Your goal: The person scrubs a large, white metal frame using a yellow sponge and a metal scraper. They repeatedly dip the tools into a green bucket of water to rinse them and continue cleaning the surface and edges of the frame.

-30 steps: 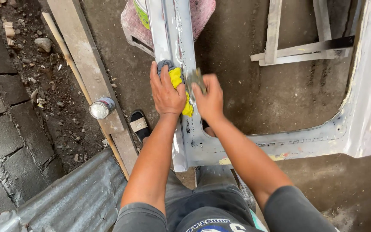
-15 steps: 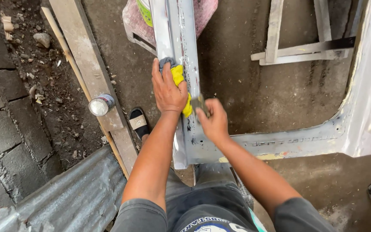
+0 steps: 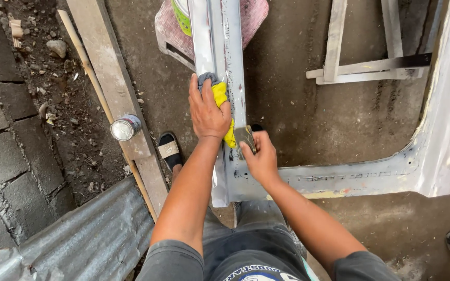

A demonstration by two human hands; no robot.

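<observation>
Grey metal frame [image 3: 220,31] over dirt floor [image 3: 298,99]: left hand [image 3: 208,112] presses yellow cloth [image 3: 221,96], right hand [image 3: 259,156] pinches perhaps sandpaper [image 3: 245,138].

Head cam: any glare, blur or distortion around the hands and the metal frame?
Head view: soft, even daylight with no hard shadows; the bare grey sheet-metal frame shows pale glare streaks, strongest at the right edge; the left hand on the yellow cloth and the right hand are sharp; wide-angle bend shows at the edges.
</observation>
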